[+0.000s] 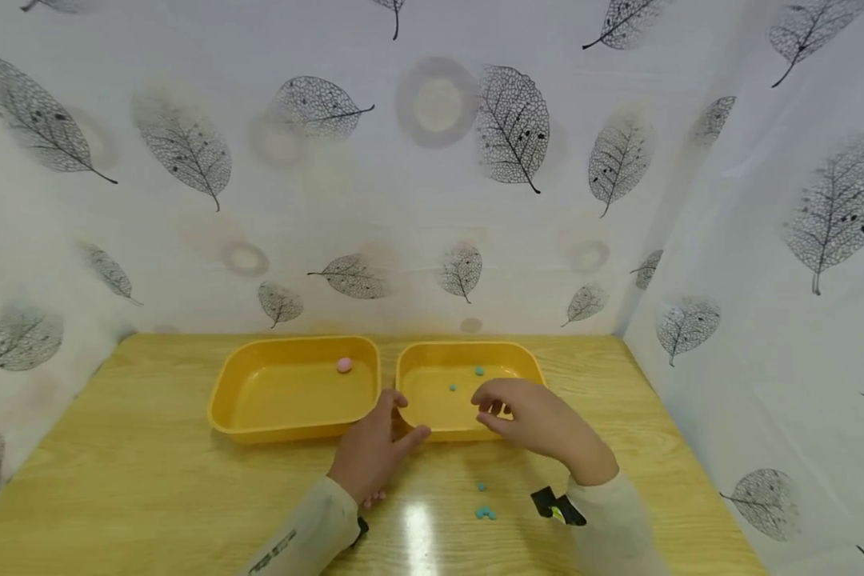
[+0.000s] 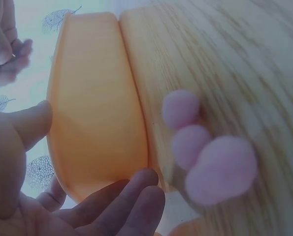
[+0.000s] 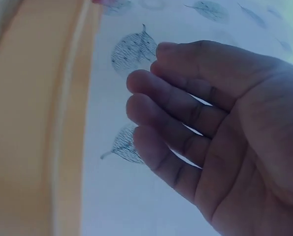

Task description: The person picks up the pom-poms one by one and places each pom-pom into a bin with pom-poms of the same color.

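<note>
My left hand (image 1: 373,450) at a corner of the smaller yellow tray (image 1: 452,436), fingers spread, my right hand (image 1: 536,420) above it, empty, thumb apart from fingers, two blue balls (image 1: 478,371) inside, others on the bench (image 1: 151,496)

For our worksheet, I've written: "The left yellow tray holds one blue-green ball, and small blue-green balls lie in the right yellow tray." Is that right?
Not quite: the one ball in the left yellow tray is pink, as the head view shows. Small blue-green balls do lie in the right yellow tray.

Cream sleeves (image 1: 615,528) with dark markings (image 1: 274,550)
</note>
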`<action>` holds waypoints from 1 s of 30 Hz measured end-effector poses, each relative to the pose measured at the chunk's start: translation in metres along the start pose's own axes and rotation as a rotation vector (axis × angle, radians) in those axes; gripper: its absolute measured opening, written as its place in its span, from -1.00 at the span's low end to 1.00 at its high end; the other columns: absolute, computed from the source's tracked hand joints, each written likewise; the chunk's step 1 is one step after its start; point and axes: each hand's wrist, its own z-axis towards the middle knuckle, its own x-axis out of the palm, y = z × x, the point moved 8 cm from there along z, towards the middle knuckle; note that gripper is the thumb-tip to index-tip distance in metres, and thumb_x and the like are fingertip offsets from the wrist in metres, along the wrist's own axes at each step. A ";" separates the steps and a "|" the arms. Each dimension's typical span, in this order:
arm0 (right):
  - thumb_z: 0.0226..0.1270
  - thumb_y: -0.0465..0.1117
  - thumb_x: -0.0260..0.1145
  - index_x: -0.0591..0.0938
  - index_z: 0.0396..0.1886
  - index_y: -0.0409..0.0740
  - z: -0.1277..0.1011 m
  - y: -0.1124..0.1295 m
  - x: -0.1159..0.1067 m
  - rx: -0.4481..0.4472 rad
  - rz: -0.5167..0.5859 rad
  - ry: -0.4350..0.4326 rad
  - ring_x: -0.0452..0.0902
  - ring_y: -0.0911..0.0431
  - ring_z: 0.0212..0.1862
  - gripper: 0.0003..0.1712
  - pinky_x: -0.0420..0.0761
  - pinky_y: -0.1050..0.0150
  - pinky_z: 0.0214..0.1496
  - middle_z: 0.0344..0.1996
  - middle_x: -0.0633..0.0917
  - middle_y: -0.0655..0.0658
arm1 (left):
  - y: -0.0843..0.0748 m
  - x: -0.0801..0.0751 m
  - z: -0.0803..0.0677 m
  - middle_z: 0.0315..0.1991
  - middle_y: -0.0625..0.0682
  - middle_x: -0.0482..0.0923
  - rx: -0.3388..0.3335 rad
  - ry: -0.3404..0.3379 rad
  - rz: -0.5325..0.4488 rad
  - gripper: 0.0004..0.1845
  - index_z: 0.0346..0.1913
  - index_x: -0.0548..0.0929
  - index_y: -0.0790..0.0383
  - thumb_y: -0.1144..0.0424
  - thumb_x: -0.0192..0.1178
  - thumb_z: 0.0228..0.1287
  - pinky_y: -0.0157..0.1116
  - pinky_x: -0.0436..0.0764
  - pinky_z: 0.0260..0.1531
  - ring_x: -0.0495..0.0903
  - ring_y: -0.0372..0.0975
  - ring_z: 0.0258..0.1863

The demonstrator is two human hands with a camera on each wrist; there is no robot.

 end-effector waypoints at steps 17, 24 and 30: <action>0.40 -0.27 0.42 0.65 -0.16 -0.09 -0.016 -0.016 0.018 0.106 0.132 0.231 0.46 0.32 -0.35 -0.89 0.57 0.31 -0.24 -0.38 0.60 0.16 | 0.002 -0.002 -0.001 -0.01 0.02 0.59 0.027 -0.002 0.011 -0.32 0.30 0.39 0.03 -0.31 0.27 0.34 -0.22 0.53 -0.46 0.52 -0.17 -0.46; 0.38 -0.28 0.43 0.63 -0.24 -0.08 -0.014 -0.011 0.026 0.087 0.141 0.247 0.43 0.34 -0.39 -0.90 0.55 0.34 -0.28 -0.43 0.58 0.17 | 0.006 -0.002 -0.004 0.00 0.07 0.62 0.015 0.004 0.012 -0.30 0.30 0.40 0.02 -0.33 0.27 0.32 -0.21 0.52 -0.57 0.50 -0.16 -0.58; 0.37 -0.32 0.41 0.64 -0.26 -0.14 -0.012 -0.007 0.041 0.085 0.163 0.299 0.42 0.33 -0.41 -0.92 0.53 0.34 -0.30 -0.44 0.58 0.16 | 0.004 -0.003 -0.005 0.08 0.11 0.61 0.004 0.011 -0.030 -0.28 0.31 0.39 0.00 -0.38 0.25 0.30 -0.17 0.54 -0.71 0.43 -0.10 -0.81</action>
